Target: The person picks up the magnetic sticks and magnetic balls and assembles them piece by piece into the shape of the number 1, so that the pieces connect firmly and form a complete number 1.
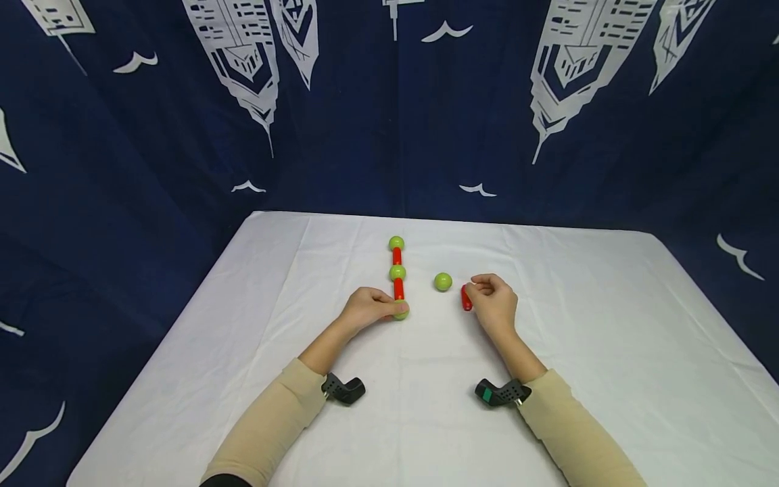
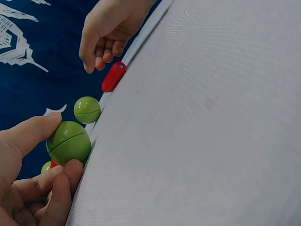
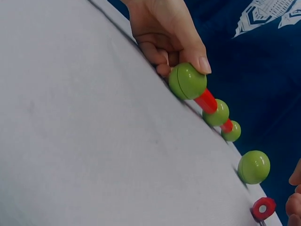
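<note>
My left hand (image 1: 369, 308) pinches the near green ball (image 2: 69, 143) between thumb and fingers. That ball ends a straight chain lying away from me: a red rod (image 1: 398, 289), a middle green ball (image 1: 397, 272), a second red rod (image 1: 397, 256) and a far green ball (image 1: 396, 242). Just right of the chain sits a loose green ball (image 1: 443, 281). Beside it lies a loose red rod (image 1: 466, 298), whose end shows a small silvery disc in the right wrist view. My right hand (image 1: 496, 306) hovers at this rod with loosely bent fingers, a gap showing between them in the left wrist view.
A white cloth (image 1: 377, 419) covers the table. Behind and at the sides hangs a dark blue curtain (image 1: 402, 135) with white building and bird prints. Each forearm wears a beige sleeve (image 1: 274, 419) and a black wrist camera (image 1: 343, 390).
</note>
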A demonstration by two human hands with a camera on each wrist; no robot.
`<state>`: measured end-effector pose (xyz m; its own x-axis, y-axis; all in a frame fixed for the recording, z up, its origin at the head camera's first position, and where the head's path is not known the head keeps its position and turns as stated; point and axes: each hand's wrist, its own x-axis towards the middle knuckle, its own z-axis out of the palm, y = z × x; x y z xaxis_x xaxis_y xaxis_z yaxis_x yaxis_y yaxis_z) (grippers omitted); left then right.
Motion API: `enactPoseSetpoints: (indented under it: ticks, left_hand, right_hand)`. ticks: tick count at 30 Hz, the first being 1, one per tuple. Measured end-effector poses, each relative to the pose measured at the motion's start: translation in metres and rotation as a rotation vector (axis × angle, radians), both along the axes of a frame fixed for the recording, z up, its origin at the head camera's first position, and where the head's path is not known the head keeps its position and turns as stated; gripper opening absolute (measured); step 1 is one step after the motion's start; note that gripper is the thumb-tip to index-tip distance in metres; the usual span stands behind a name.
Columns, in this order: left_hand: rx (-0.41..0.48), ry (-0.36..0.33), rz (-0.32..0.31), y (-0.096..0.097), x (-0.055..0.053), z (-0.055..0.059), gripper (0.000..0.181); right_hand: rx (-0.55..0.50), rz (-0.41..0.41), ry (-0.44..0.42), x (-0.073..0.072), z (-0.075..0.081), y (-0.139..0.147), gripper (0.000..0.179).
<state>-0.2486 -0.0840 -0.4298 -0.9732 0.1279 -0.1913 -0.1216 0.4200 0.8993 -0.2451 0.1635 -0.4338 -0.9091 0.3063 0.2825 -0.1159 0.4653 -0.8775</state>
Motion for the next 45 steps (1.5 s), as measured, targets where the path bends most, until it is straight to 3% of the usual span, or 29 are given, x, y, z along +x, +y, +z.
enactPoseSetpoints:
  ticks: [7, 12, 23, 27, 31, 38, 45]
  left_hand:
    - [0.000, -0.002, -0.008, -0.001, -0.001, 0.000, 0.031]
    - [0.003, -0.007, -0.006, -0.002, -0.002, -0.001, 0.031]
    - [0.016, -0.007, -0.005, -0.002, -0.001, -0.001, 0.030]
    - [0.022, 0.004, -0.005, -0.002, 0.000, -0.002, 0.030]
    - [0.016, 0.005, -0.004, -0.001, 0.000, -0.003, 0.031]
    - [0.000, 0.010, -0.001, -0.001, -0.001, -0.003, 0.032]
    - [0.004, 0.007, 0.002, -0.001, -0.001, -0.003, 0.031]
  right_hand:
    - [0.175, 0.015, -0.009, -0.002, -0.006, 0.003, 0.021]
    - [0.261, 0.042, -0.068, -0.002, -0.007, 0.001, 0.025]
    - [0.319, 0.052, -0.164, -0.001, -0.004, 0.000, 0.025]
    - [0.247, 0.041, -0.203, 0.000, 0.001, 0.001, 0.024]
    - [0.093, 0.065, -0.257, 0.001, 0.009, 0.001, 0.023]
    - [-0.158, 0.167, -0.388, 0.006, 0.018, -0.004, 0.029]
    - [-0.261, 0.266, -0.468, 0.013, 0.023, -0.017, 0.030]
